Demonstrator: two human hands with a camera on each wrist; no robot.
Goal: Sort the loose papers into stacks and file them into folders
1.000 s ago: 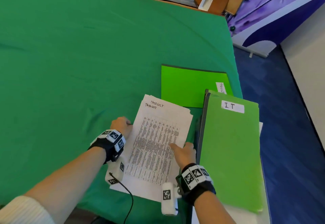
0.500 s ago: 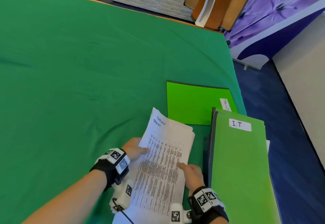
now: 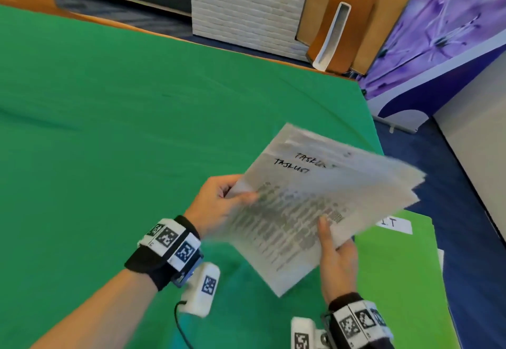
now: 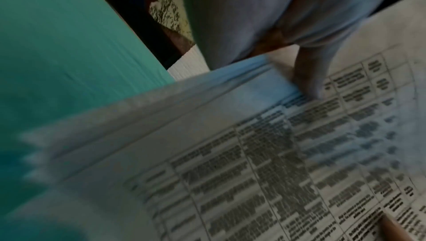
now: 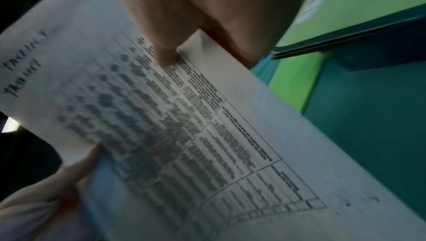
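Observation:
A stack of printed sheets (image 3: pixel 315 198) headed "TASKLIST" in handwriting hangs in the air above the green table, tilted to the right and blurred. My left hand (image 3: pixel 219 203) pinches its left edge, thumb on top. My right hand (image 3: pixel 335 252) pinches the lower right edge, thumb on the print. The left wrist view shows the stack (image 4: pixel 230 153) with a thumb on it; the right wrist view shows the stack (image 5: pixel 184 126) the same way. A light green folder (image 3: pixel 397 280) labelled "I.T" lies shut at the right, under my right hand. The second green folder is hidden behind the sheets.
A green cloth (image 3: pixel 123 129) covers the table, bare to the left and far side. Its right edge drops to a blue floor (image 3: pixel 465 225). A white brick-pattern panel (image 3: pixel 246 6) and brown boards (image 3: pixel 342 20) stand beyond the far edge.
Both hands have lifted the stack off the table and swung it up and to the right, over the far green folder. It lay flat on the cloth one second ago.

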